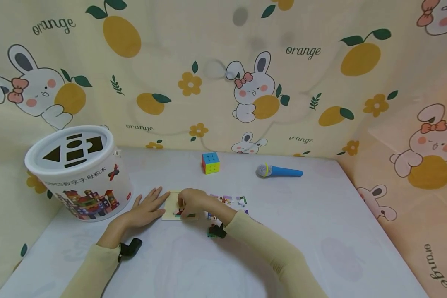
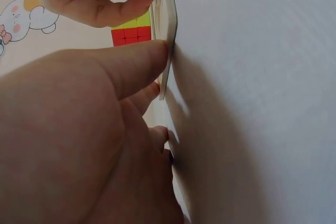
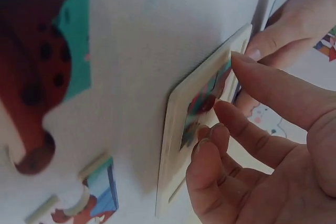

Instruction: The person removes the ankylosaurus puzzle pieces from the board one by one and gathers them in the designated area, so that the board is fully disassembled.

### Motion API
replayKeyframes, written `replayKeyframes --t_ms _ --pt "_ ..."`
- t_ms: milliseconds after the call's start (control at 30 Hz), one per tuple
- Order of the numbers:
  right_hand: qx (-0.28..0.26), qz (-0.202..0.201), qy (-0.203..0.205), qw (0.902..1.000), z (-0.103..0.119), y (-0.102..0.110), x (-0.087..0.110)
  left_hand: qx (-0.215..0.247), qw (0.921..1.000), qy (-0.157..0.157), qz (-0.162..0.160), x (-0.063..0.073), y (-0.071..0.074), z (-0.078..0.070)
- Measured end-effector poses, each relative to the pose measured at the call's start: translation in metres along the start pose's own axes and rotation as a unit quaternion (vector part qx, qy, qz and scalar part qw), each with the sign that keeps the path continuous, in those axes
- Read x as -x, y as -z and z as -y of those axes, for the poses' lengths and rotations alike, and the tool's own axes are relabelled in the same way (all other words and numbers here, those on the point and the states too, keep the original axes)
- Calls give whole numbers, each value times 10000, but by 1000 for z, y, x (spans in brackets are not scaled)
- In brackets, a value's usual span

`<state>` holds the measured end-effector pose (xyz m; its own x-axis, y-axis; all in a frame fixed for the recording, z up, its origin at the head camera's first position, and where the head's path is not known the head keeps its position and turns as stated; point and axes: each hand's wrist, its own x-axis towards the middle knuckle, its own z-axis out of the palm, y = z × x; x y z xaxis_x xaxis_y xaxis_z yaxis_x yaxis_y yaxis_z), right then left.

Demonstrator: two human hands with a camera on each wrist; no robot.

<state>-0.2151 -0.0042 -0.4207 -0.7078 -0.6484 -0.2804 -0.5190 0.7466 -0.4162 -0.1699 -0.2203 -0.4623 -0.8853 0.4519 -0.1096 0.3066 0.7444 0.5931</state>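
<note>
A pale wooden puzzle tray point(image 1: 170, 207) lies flat on the table, with coloured picture pieces in its lower part. My left hand point(image 1: 147, 212) rests at its left side with fingers spread, the thumb point(image 2: 142, 61) against the tray's edge in the left wrist view. Over the tray, my right hand point(image 1: 194, 201) has its fingers bent down. The right wrist view shows its thumb and index fingertips on a green and dark red puzzle piece point(image 3: 207, 100) inside the frame, pinching it; the other fingers are curled. Loose puzzle pieces point(image 1: 242, 201) lie right of the tray, partly hidden by the right forearm.
At the back stand a puzzle cube point(image 1: 210, 163) and a blue toy microphone point(image 1: 283, 171) lying on its side. A large white bucket point(image 1: 87, 182) with a cut-out lid stands at the left. A patterned cloth point(image 1: 216, 103) hangs behind the white table point(image 1: 320, 215).
</note>
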Motion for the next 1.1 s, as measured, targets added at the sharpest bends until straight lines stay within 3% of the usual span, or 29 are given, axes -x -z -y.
replayKeyframes --t_ms 767,1100 --pt "212 -51 153 9996 -1 -8 0 -203 9997 146 50 -2 1 -5" --pt "-215 28 253 9994 -6 -8 1 -235 9996 139 70 -2 1 -4"
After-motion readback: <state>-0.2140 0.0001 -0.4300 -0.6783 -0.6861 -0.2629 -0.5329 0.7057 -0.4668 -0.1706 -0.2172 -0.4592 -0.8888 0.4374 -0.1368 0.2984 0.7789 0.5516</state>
